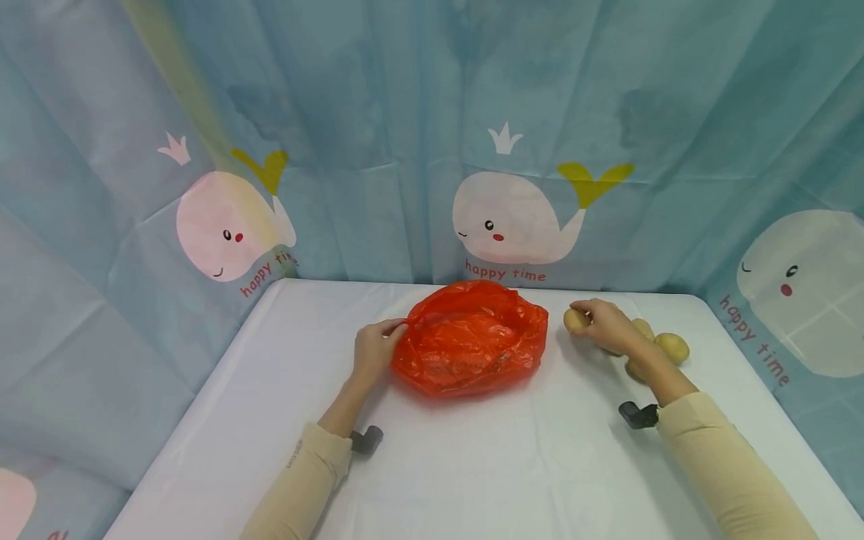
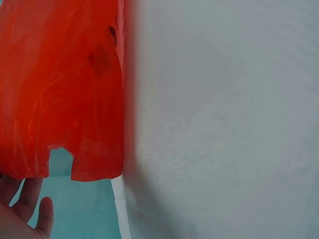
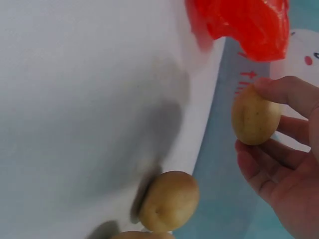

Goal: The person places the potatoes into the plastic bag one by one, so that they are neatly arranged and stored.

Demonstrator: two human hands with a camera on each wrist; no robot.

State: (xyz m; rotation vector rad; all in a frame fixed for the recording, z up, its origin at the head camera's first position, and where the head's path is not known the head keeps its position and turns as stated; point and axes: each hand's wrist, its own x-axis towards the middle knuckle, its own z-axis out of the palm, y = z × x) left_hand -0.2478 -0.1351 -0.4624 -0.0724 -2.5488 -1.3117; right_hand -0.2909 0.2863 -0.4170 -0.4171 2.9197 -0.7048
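Note:
A red plastic bag (image 1: pixel 466 349) lies on the white table with its mouth spread open. My left hand (image 1: pixel 374 351) pinches the bag's left rim between thumb and fingers; in the left wrist view its fingertips are partly behind the red plastic (image 2: pixel 65 89). To the right of the bag, my right hand (image 1: pixel 607 328) grips a potato (image 3: pixel 255 115) between thumb and fingers, held above the table. More potatoes (image 1: pixel 672 348) lie beneath and beside the right forearm, partly covered by it. One loose potato (image 3: pixel 169 201) shows clearly in the right wrist view.
A white cloth covers the table (image 1: pixel 459 465). Blue curtains (image 1: pixel 378 150) printed with whales hang behind the far edge and along both sides. Each wrist carries a dark camera mount, such as the right mount (image 1: pixel 637 415).

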